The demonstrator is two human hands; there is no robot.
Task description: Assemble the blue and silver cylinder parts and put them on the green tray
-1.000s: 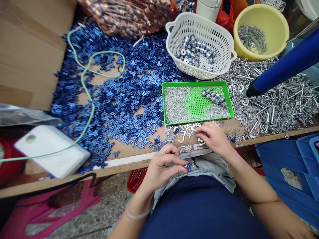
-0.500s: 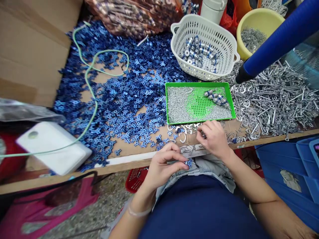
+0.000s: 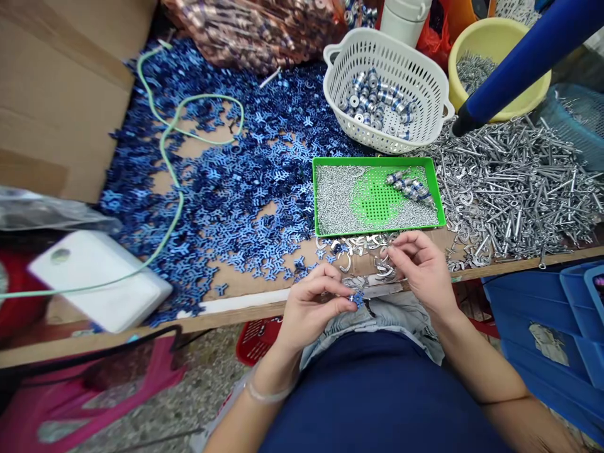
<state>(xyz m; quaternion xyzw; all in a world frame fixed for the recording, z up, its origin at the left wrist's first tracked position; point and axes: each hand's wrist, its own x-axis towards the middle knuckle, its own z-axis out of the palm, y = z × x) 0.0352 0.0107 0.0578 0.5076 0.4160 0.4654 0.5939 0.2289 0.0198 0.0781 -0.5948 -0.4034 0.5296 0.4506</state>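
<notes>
Left hand (image 3: 312, 307) grip pressed together, pinching small blue metal piece (image 3: 357, 299) just off near edge of wooden tabletop (image 3: 250, 294); right hand (image 3: 422, 272) grip slightly spread, right of piece, nearest loose silver C-shaped clips (image 3: 384, 267).

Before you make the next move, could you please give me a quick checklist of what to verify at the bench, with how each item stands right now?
1. Left hand grip on the small blue piece: ok, pinched between thumb and fingers above the lap.
2. Right hand holding a silver clip: cannot tell, the fingertips are too close to the clips to see.
3. Loose clips near the board's front edge: not ok, several lie scattered close to it.
4. Green perforated tray: ok, lying flat on the board, clear of both hands.
5. Blue tube: ok, well away from the hands, at upper right.
</notes>
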